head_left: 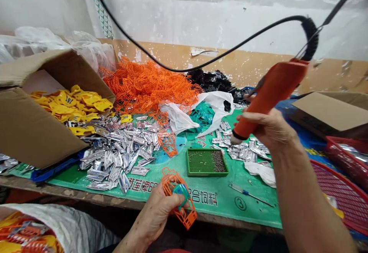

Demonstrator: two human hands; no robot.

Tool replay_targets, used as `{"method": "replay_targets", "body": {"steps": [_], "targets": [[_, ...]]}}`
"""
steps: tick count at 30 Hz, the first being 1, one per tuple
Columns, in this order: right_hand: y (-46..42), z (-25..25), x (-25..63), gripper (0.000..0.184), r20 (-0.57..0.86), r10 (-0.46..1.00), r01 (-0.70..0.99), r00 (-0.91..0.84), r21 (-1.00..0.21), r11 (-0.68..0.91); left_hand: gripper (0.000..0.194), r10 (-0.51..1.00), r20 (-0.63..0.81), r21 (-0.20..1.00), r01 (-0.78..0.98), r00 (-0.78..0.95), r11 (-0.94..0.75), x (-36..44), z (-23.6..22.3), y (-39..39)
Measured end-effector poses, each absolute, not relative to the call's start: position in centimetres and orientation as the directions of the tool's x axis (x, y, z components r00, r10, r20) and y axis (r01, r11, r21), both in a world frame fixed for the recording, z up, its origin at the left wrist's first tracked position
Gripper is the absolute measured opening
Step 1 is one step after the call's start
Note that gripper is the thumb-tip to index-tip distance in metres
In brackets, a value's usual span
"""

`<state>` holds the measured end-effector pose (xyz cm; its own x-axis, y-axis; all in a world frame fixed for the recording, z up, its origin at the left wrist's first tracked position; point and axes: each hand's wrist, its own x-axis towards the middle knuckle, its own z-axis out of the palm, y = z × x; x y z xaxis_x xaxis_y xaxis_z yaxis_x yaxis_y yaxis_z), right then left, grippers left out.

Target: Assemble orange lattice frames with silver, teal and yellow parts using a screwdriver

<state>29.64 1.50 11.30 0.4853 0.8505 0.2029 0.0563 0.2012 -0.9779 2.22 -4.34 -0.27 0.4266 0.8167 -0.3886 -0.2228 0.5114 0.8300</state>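
Near the front edge of the table, my left hand (161,207) pinches an orange plastic frame (185,216) together with a small teal part (181,193) lying on it, the thumb pressed on the teal piece. Raised at the right, my right hand (271,126) is wrapped round an orange electric screwdriver (271,94), its tip pointing down and left over silver parts. A black cable runs from its top. Between the hands, a shallow green tray (207,173) holds many small screws, mostly heaped toward its right side.
Silver parts (115,165) spread left; an orange frame pile (152,84) rises behind. A cardboard box (34,126) holds yellow parts. Teal parts (202,113) lie in a white bag. A thin screwdriver (250,194) lies front right, near a red basket (342,199). A sack (77,222) stands lower left.
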Motion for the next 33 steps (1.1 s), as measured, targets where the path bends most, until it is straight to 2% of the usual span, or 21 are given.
{"method": "replay_targets", "body": {"steps": [4, 8, 11, 21, 33], "targets": [[1.7, 9.2, 24.9, 0.031, 0.200, 0.884, -0.010, 0.422, -0.974, 0.225, 0.021, 0.824, -0.378, 0.842, -0.212, 0.423, 0.495, 2.5, -0.7, -4.0], [2.1, 6.8, 21.2, 0.022, 0.225, 0.863, -0.049, 0.452, -0.960, 0.276, 0.023, 0.806, -0.398, 0.820, -0.223, 0.438, 0.527, 2.5, -0.6, -4.0], [2.5, 5.4, 20.1, 0.023, 0.215, 0.846, -0.089, 0.488, -0.952, 0.294, 0.026, 0.791, -0.434, 0.797, -0.224, 0.431, 0.560, 2.4, -0.3, -3.9], [3.3, 2.5, 19.4, 0.015, 0.258, 0.809, -0.031, 0.528, -0.946, 0.322, 0.030, 0.797, -0.436, 0.804, -0.217, 0.417, 0.553, 2.6, -0.3, -3.7], [3.7, 1.7, 19.4, 0.015, 0.267, 0.779, -0.021, 0.567, -0.941, 0.338, 0.032, 0.798, -0.438, 0.802, -0.221, 0.414, 0.554, 2.7, -0.4, -3.6]]}}
